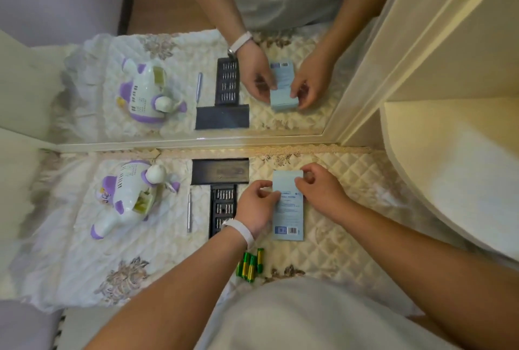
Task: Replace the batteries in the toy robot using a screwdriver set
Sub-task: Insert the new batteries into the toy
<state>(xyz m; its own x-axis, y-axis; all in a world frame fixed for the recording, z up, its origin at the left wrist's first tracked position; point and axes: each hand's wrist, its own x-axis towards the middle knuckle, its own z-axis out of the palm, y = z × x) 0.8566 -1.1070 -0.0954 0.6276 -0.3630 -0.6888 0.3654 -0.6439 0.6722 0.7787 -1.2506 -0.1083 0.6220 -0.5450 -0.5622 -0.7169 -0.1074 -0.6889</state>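
Observation:
A pale blue battery box [289, 215] lies flat on the quilted cloth, barcode end toward me. My left hand [257, 208] pinches its left edge and my right hand [320, 189] pinches its far top corner. The white and purple toy robot [127, 198] lies on its front at the left, its battery compartment [143, 202] open. A silver screwdriver [189, 212] lies between the toy and the black bit tray [222, 206]. The tray's black lid [220, 171] sits behind it. Several green and gold batteries [250, 264] lie loose near my left wrist.
A mirror [182, 83] stands upright along the back edge of the table and repeats the whole scene. A cream shelf unit [455, 167] rises at the right. The quilted cloth [351, 209] covers the table; my body is close to its front edge.

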